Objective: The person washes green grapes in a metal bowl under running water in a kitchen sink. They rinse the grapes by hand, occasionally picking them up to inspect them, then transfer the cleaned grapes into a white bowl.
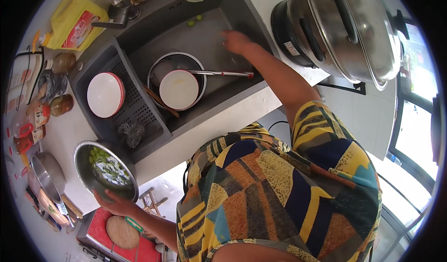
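Note:
My left hand (115,202) grips the near rim of a stainless steel bowl (82,164), its thumb at the edge. Inside, green grape-like fruits (99,154) sit in water that glints brightly. Over the right part of the dark grey sink (216,21) reaches my right hand (237,42), slightly blurred, with its fingers apart and nothing visible in them. Two small green fruits (191,23) lie on the sink floor to its left. Below them, a metal pot (164,64) with a long handle (223,73) holds a white bowl (178,89) and wooden chopsticks (171,110).
A perforated drain basket (136,87) carries stacked white bowls (104,94) and a steel wool scourer (131,134). The faucet (120,14) stands behind the sink, beside a yellow jug (75,24). A large lidded steamer (328,24) occupies the right counter. Bottles and jars (61,105) line the left.

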A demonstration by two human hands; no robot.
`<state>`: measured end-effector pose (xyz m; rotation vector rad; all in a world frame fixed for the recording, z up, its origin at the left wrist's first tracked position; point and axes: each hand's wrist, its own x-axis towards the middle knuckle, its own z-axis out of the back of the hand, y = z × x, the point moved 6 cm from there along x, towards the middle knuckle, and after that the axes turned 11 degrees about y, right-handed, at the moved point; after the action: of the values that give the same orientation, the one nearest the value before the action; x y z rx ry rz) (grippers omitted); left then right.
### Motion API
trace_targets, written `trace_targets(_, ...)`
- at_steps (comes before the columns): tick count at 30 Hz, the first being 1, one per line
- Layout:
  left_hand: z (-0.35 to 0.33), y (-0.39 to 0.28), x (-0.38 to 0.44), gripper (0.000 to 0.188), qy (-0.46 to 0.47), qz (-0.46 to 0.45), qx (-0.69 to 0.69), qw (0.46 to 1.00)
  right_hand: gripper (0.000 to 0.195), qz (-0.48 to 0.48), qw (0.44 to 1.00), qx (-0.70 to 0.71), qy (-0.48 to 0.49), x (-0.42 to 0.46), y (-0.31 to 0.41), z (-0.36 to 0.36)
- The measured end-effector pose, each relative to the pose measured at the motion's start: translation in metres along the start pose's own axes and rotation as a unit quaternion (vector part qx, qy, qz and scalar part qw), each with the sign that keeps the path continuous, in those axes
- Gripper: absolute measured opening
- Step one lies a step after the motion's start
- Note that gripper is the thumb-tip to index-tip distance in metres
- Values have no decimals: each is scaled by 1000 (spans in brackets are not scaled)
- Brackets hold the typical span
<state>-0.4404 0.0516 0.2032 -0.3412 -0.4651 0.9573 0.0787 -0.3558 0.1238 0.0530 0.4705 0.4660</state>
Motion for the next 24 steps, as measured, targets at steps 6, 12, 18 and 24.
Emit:
trace_targets(6,-53,-38,-1,44,200,-95,6,975,55,-87,990,-83,73,30,-31,-29)
trace_targets(12,-74,-3,-1,43,283,17,-125,951,51,-34,996,-71,53,33,2,-43)
trace_targets(18,-78,9,3,47,309,-14,-43,950,28,120,991,-57,25,39,58,-72)
trace_targets(24,-81,15,5,50,317,3,-45,947,22,222,969,-93,-56,49,87,-80)
